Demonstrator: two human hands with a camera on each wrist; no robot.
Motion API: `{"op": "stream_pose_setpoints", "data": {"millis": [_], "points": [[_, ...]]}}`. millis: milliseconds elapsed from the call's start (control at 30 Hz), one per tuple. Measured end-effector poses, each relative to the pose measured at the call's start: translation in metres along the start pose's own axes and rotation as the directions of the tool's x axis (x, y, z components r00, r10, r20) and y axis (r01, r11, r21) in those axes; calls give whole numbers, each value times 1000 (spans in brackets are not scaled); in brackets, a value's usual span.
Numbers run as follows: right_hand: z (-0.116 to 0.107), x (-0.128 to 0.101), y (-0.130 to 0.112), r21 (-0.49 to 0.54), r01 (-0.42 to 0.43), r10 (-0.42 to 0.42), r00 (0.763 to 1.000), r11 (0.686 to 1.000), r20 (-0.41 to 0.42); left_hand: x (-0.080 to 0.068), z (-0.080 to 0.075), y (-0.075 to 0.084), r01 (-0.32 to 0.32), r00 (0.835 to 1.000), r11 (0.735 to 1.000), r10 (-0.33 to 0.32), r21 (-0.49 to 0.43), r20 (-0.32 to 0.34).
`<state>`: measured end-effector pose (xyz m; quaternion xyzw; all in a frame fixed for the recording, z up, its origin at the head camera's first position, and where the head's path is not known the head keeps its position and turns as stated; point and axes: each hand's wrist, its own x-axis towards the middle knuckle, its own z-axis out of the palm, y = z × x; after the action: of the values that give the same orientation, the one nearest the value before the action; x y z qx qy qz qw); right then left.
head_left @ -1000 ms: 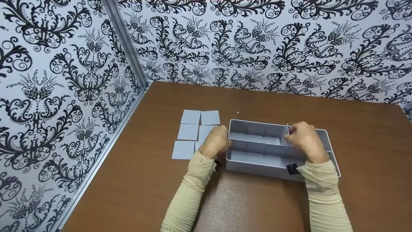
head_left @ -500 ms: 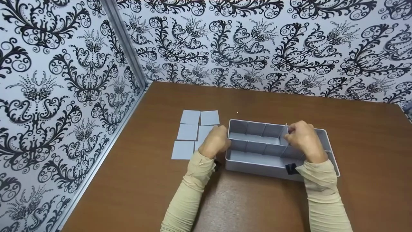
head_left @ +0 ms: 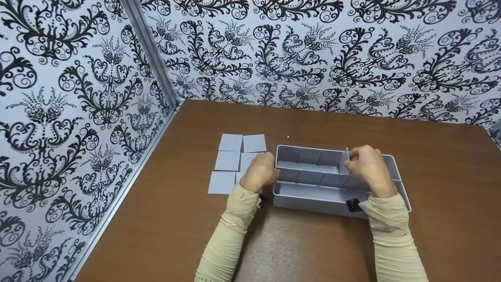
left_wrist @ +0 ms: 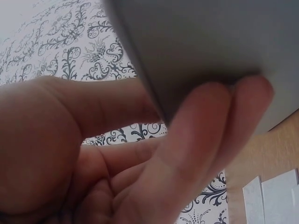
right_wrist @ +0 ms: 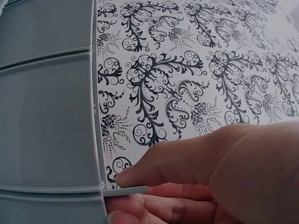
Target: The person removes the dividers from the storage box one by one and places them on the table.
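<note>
Brown wood-grain worktop [head_left: 325,246] set in a corner, enclosed on the left and far sides by walls papered in a black scroll pattern on white [head_left: 70,90]. Grey plastic organiser tray [head_left: 309,197] stands near the middle of the worktop, its interior split by a long wall and short cross walls into compartments. Loose grey divider plates [head_left: 229,160] lie flat in two columns on the worktop just left of the tray.

Left hand [head_left: 260,172] grips the left end wall of the tray: in the left wrist view the fingers [left_wrist: 205,126] are curled against the outer grey face and the thumb [left_wrist: 107,109] lies on the opposite side of the rim, pinching the wall between them. Right hand [head_left: 368,168] is over the far right part of the tray, its fingers closed in a pinch on the top edge of one thin upright divider [head_left: 346,156]; the right wrist view shows the thumb [right_wrist: 159,170] above and a finger below the grey edge of that divider [right_wrist: 128,190], beside the ribbed tray wall [right_wrist: 46,116]. Beige sleeves [head_left: 231,239] cover both forearms
</note>
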<state>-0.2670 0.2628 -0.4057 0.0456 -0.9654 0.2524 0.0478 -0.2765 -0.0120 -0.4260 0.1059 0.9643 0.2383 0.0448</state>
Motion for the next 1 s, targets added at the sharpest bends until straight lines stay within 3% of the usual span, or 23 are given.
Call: {"op": "stream_pose_setpoints", "data": {"millis": [367, 567, 1000], "points": [[-1, 0, 1, 5, -32, 31, 998, 999, 48, 2, 4, 0, -21, 1000, 998, 20, -66, -16], [0, 1, 0, 16, -23, 22, 998, 1000, 67, 3, 7, -1, 22, 999, 997, -24, -80, -26], [2, 0, 0, 32, -13, 13, 1000, 999, 14, 3, 9, 4, 64, 997, 997, -66, -47, -47]]}}
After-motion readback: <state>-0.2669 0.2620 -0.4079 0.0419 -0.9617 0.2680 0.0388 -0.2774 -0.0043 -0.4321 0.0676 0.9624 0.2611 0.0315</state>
